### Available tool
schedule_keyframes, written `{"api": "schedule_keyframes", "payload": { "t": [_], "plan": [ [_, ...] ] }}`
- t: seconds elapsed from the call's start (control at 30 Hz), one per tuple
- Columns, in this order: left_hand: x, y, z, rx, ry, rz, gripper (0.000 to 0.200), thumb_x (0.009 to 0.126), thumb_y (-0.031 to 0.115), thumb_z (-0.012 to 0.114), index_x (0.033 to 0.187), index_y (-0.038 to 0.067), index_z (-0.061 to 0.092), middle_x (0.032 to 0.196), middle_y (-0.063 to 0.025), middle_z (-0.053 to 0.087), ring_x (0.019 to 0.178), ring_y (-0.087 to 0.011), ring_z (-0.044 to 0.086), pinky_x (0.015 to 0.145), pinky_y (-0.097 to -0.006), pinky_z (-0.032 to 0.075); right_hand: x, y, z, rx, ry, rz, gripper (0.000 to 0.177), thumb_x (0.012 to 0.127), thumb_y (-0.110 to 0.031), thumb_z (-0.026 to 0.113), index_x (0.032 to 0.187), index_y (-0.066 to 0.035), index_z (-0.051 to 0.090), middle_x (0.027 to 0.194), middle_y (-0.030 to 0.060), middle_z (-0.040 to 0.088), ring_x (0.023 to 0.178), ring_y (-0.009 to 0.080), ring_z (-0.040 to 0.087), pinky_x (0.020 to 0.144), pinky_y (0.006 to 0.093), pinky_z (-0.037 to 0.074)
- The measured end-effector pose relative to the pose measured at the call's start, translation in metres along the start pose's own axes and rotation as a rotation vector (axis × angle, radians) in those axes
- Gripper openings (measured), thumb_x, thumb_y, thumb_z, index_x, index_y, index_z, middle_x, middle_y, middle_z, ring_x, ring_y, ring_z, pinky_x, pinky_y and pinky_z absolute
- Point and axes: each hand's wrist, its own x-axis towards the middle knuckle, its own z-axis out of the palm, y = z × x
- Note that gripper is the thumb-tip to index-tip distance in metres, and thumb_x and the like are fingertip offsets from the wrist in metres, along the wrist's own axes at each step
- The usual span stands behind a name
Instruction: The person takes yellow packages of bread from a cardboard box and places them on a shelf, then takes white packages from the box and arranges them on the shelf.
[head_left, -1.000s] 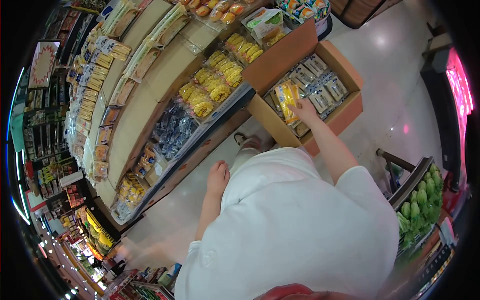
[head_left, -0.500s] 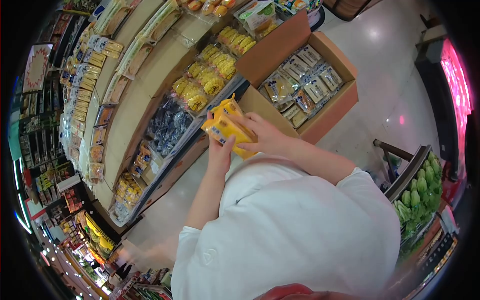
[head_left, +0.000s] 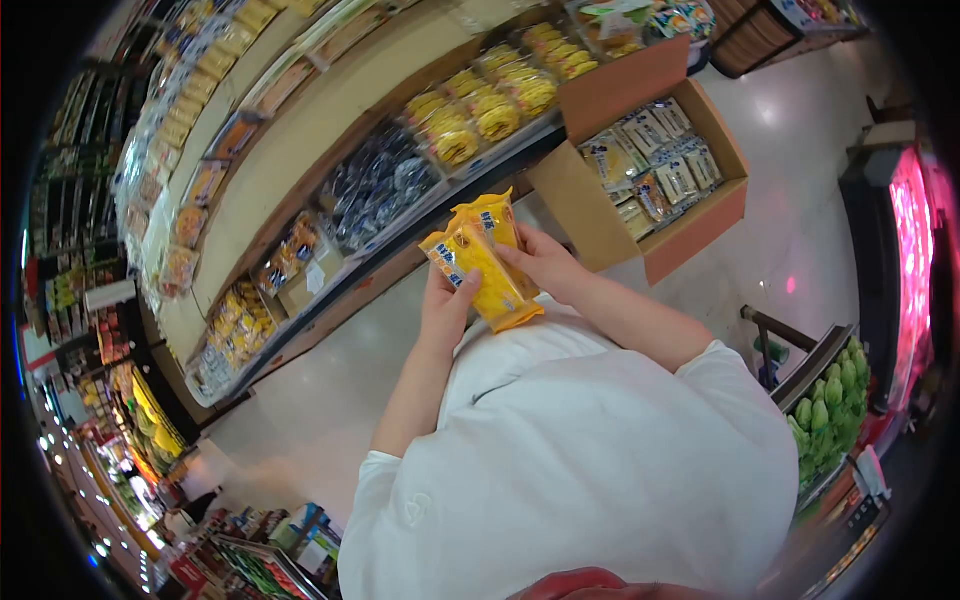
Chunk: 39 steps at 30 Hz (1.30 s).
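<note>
Two yellow snack packets with blue and white print are in my hands, fanned so they overlap. My left hand is closed on the front packet, its thumb lying across the lower left side. At the right edge, my right hand grips the rear packet, with the thumb over its face. Both packets are held above my waist, in front of the white shirt.
An open cardboard box of packaged goods stands at the right. A long shelf unit curves along the left, its lower bin holding dark wrapped packets and bagged yellow snacks. Green vegetables sit at far right.
The packets were stacked closely and now spread apart, with their printed faces turned toward me. My view has turned, so the shelf and the box appear shifted.
</note>
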Motion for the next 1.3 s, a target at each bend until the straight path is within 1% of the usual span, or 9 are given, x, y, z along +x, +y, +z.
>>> {"api": "schedule_keyframes", "payload": {
  "t": [0.2, 0.3, 0.47, 0.53, 0.73, 0.83, 0.9, 1.13, 1.3],
  "plan": [
    [-0.075, 0.023, -0.110, -0.270, 0.111, 0.132, 0.046, 0.094, 0.009, 0.056, 0.136, 0.008, 0.037, 0.126, -0.0130, 0.056, 0.112, -0.0292, 0.058, 0.100, -0.0442, 0.045, 0.018, 0.054, 0.104, -0.123, 0.036, -0.104, 0.041, 0.097, -0.014, 0.055, 0.134, -0.004, 0.042, 0.121, 0.0047, 0.057, 0.112, 0.0129, 0.055, 0.096, 0.0300, 0.045],
    [-0.127, 0.039, -0.189, -0.443, 0.201, 0.115, 0.044, 0.096, 0.012, 0.053, 0.136, 0.008, 0.037, 0.125, -0.0159, 0.056, 0.108, -0.0326, 0.060, 0.097, -0.0469, 0.048, 0.028, 0.090, 0.164, 0.030, 0.089, -0.079, 0.035, 0.099, -0.014, 0.051, 0.131, -0.004, 0.043, 0.119, 0.0080, 0.059, 0.109, 0.0162, 0.058, 0.095, 0.0331, 0.048],
    [-0.208, 0.035, -0.308, -0.599, 0.429, 0.000, 0.032, 0.099, 0.025, 0.048, 0.127, 0.009, 0.046, 0.107, -0.0137, 0.063, 0.090, -0.0284, 0.066, 0.078, -0.0448, 0.056, 0.048, 0.136, 0.257, 0.099, 0.020, 0.146, 0.037, 0.094, -0.021, 0.052, 0.126, -0.004, 0.043, 0.108, 0.0174, 0.061, 0.096, 0.0300, 0.065, 0.083, 0.0421, 0.055],
    [-0.232, 0.035, -0.339, -0.692, 0.481, -0.076, 0.030, 0.099, 0.028, 0.048, 0.122, 0.009, 0.049, 0.101, -0.0121, 0.064, 0.084, -0.0268, 0.066, 0.074, -0.0428, 0.057, 0.052, 0.145, 0.301, 0.013, 0.000, 0.189, 0.037, 0.095, -0.021, 0.052, 0.126, -0.004, 0.043, 0.106, 0.0168, 0.062, 0.094, 0.0294, 0.066, 0.081, 0.0418, 0.055],
    [-0.280, 0.034, -0.406, -0.418, 0.665, -0.032, 0.031, 0.094, 0.022, 0.061, 0.118, 0.007, 0.051, 0.098, -0.0046, 0.063, 0.087, -0.0145, 0.063, 0.073, -0.0319, 0.054, 0.077, 0.191, 0.387, -0.303, -0.108, 0.267, 0.032, 0.097, -0.018, 0.053, 0.126, -0.005, 0.046, 0.102, 0.0116, 0.063, 0.088, 0.0248, 0.067, 0.077, 0.0371, 0.056],
    [-0.293, 0.034, -0.443, -0.420, 0.630, 0.064, 0.030, 0.094, 0.021, 0.062, 0.116, 0.005, 0.052, 0.097, -0.0032, 0.062, 0.085, -0.0121, 0.062, 0.074, -0.0290, 0.052, 0.098, 0.211, 0.418, -0.424, -0.188, 0.216, 0.033, 0.097, -0.016, 0.054, 0.126, -0.004, 0.046, 0.102, 0.0090, 0.063, 0.088, 0.0206, 0.065, 0.075, 0.0344, 0.055],
    [-0.298, 0.038, -0.466, -0.480, 0.636, 0.089, 0.030, 0.094, 0.022, 0.062, 0.116, 0.005, 0.051, 0.096, -0.0028, 0.062, 0.085, -0.0118, 0.061, 0.075, -0.0282, 0.052, 0.111, 0.218, 0.442, -0.438, -0.256, 0.240, 0.036, 0.095, -0.019, 0.059, 0.126, -0.004, 0.048, 0.106, 0.0053, 0.062, 0.092, 0.0139, 0.062, 0.078, 0.0294, 0.053],
    [-0.341, 0.063, -0.593, -0.565, 0.774, 0.143, 0.032, 0.094, 0.023, 0.062, 0.117, 0.005, 0.050, 0.099, -0.0035, 0.062, 0.085, -0.0123, 0.061, 0.075, -0.0286, 0.052, 0.210, 0.282, 0.558, -0.374, -0.402, 0.357, 0.034, 0.095, -0.023, 0.060, 0.123, -0.006, 0.049, 0.104, 0.0042, 0.061, 0.091, 0.0134, 0.062, 0.079, 0.0287, 0.052],
    [-0.367, 0.105, -0.711, -0.518, 1.068, 0.046, 0.034, 0.093, 0.025, 0.063, 0.118, 0.005, 0.049, 0.098, -0.0035, 0.061, 0.083, -0.0127, 0.061, 0.072, -0.0303, 0.053, 0.290, 0.342, 0.681, -0.486, -0.461, 0.263, 0.039, 0.095, -0.023, 0.060, 0.127, -0.005, 0.046, 0.108, 0.0050, 0.061, 0.094, 0.0140, 0.061, 0.081, 0.0299, 0.052]
  ]
}}
